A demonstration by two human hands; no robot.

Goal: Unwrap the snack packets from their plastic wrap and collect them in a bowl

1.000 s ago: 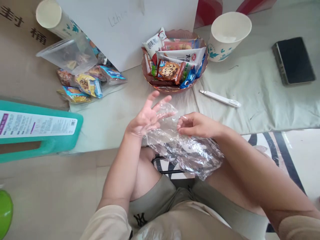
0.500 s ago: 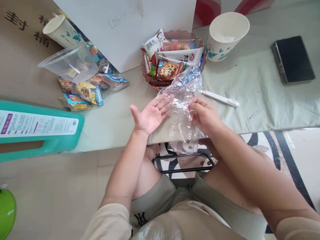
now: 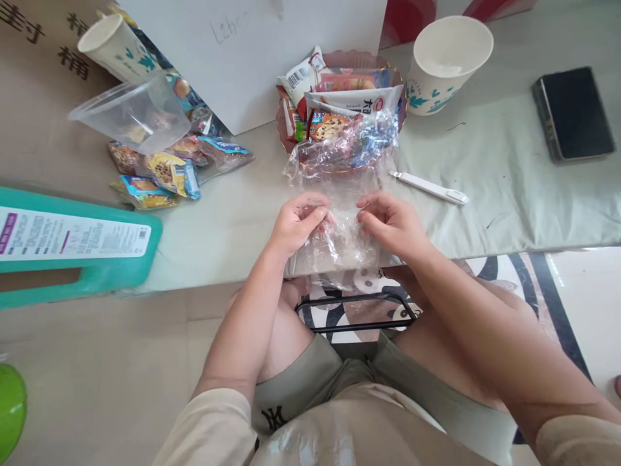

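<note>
A crumpled clear plastic bag [image 3: 347,171] stretches from the snack bowl's front rim down over the table edge. On its left side, my left hand [image 3: 301,220] has its fingers curled closed on the film. Opposite, my right hand [image 3: 388,220] pinches the bag with thumb and fingers. Just behind the bag, a scalloped amber bowl [image 3: 283,139] is filled with wrapped snacks, a brown cookie packet [image 3: 330,124] and a white packet [image 3: 352,100] among them. To the right of the bag lies a white utility knife [image 3: 429,188].
A paper cup [image 3: 444,71] and a black phone [image 3: 576,113] stand at the right. At the left are a clear plastic tub [image 3: 130,116], another paper cup [image 3: 116,48], several snack packets [image 3: 169,175] and a teal jug [image 3: 130,243]. A white box [image 3: 242,58] stands behind.
My left hand was spread palm up; it has turned over and closed on the film. The bag's upper part now spreads wider over the bowl's front. My right hand keeps its pinch.
</note>
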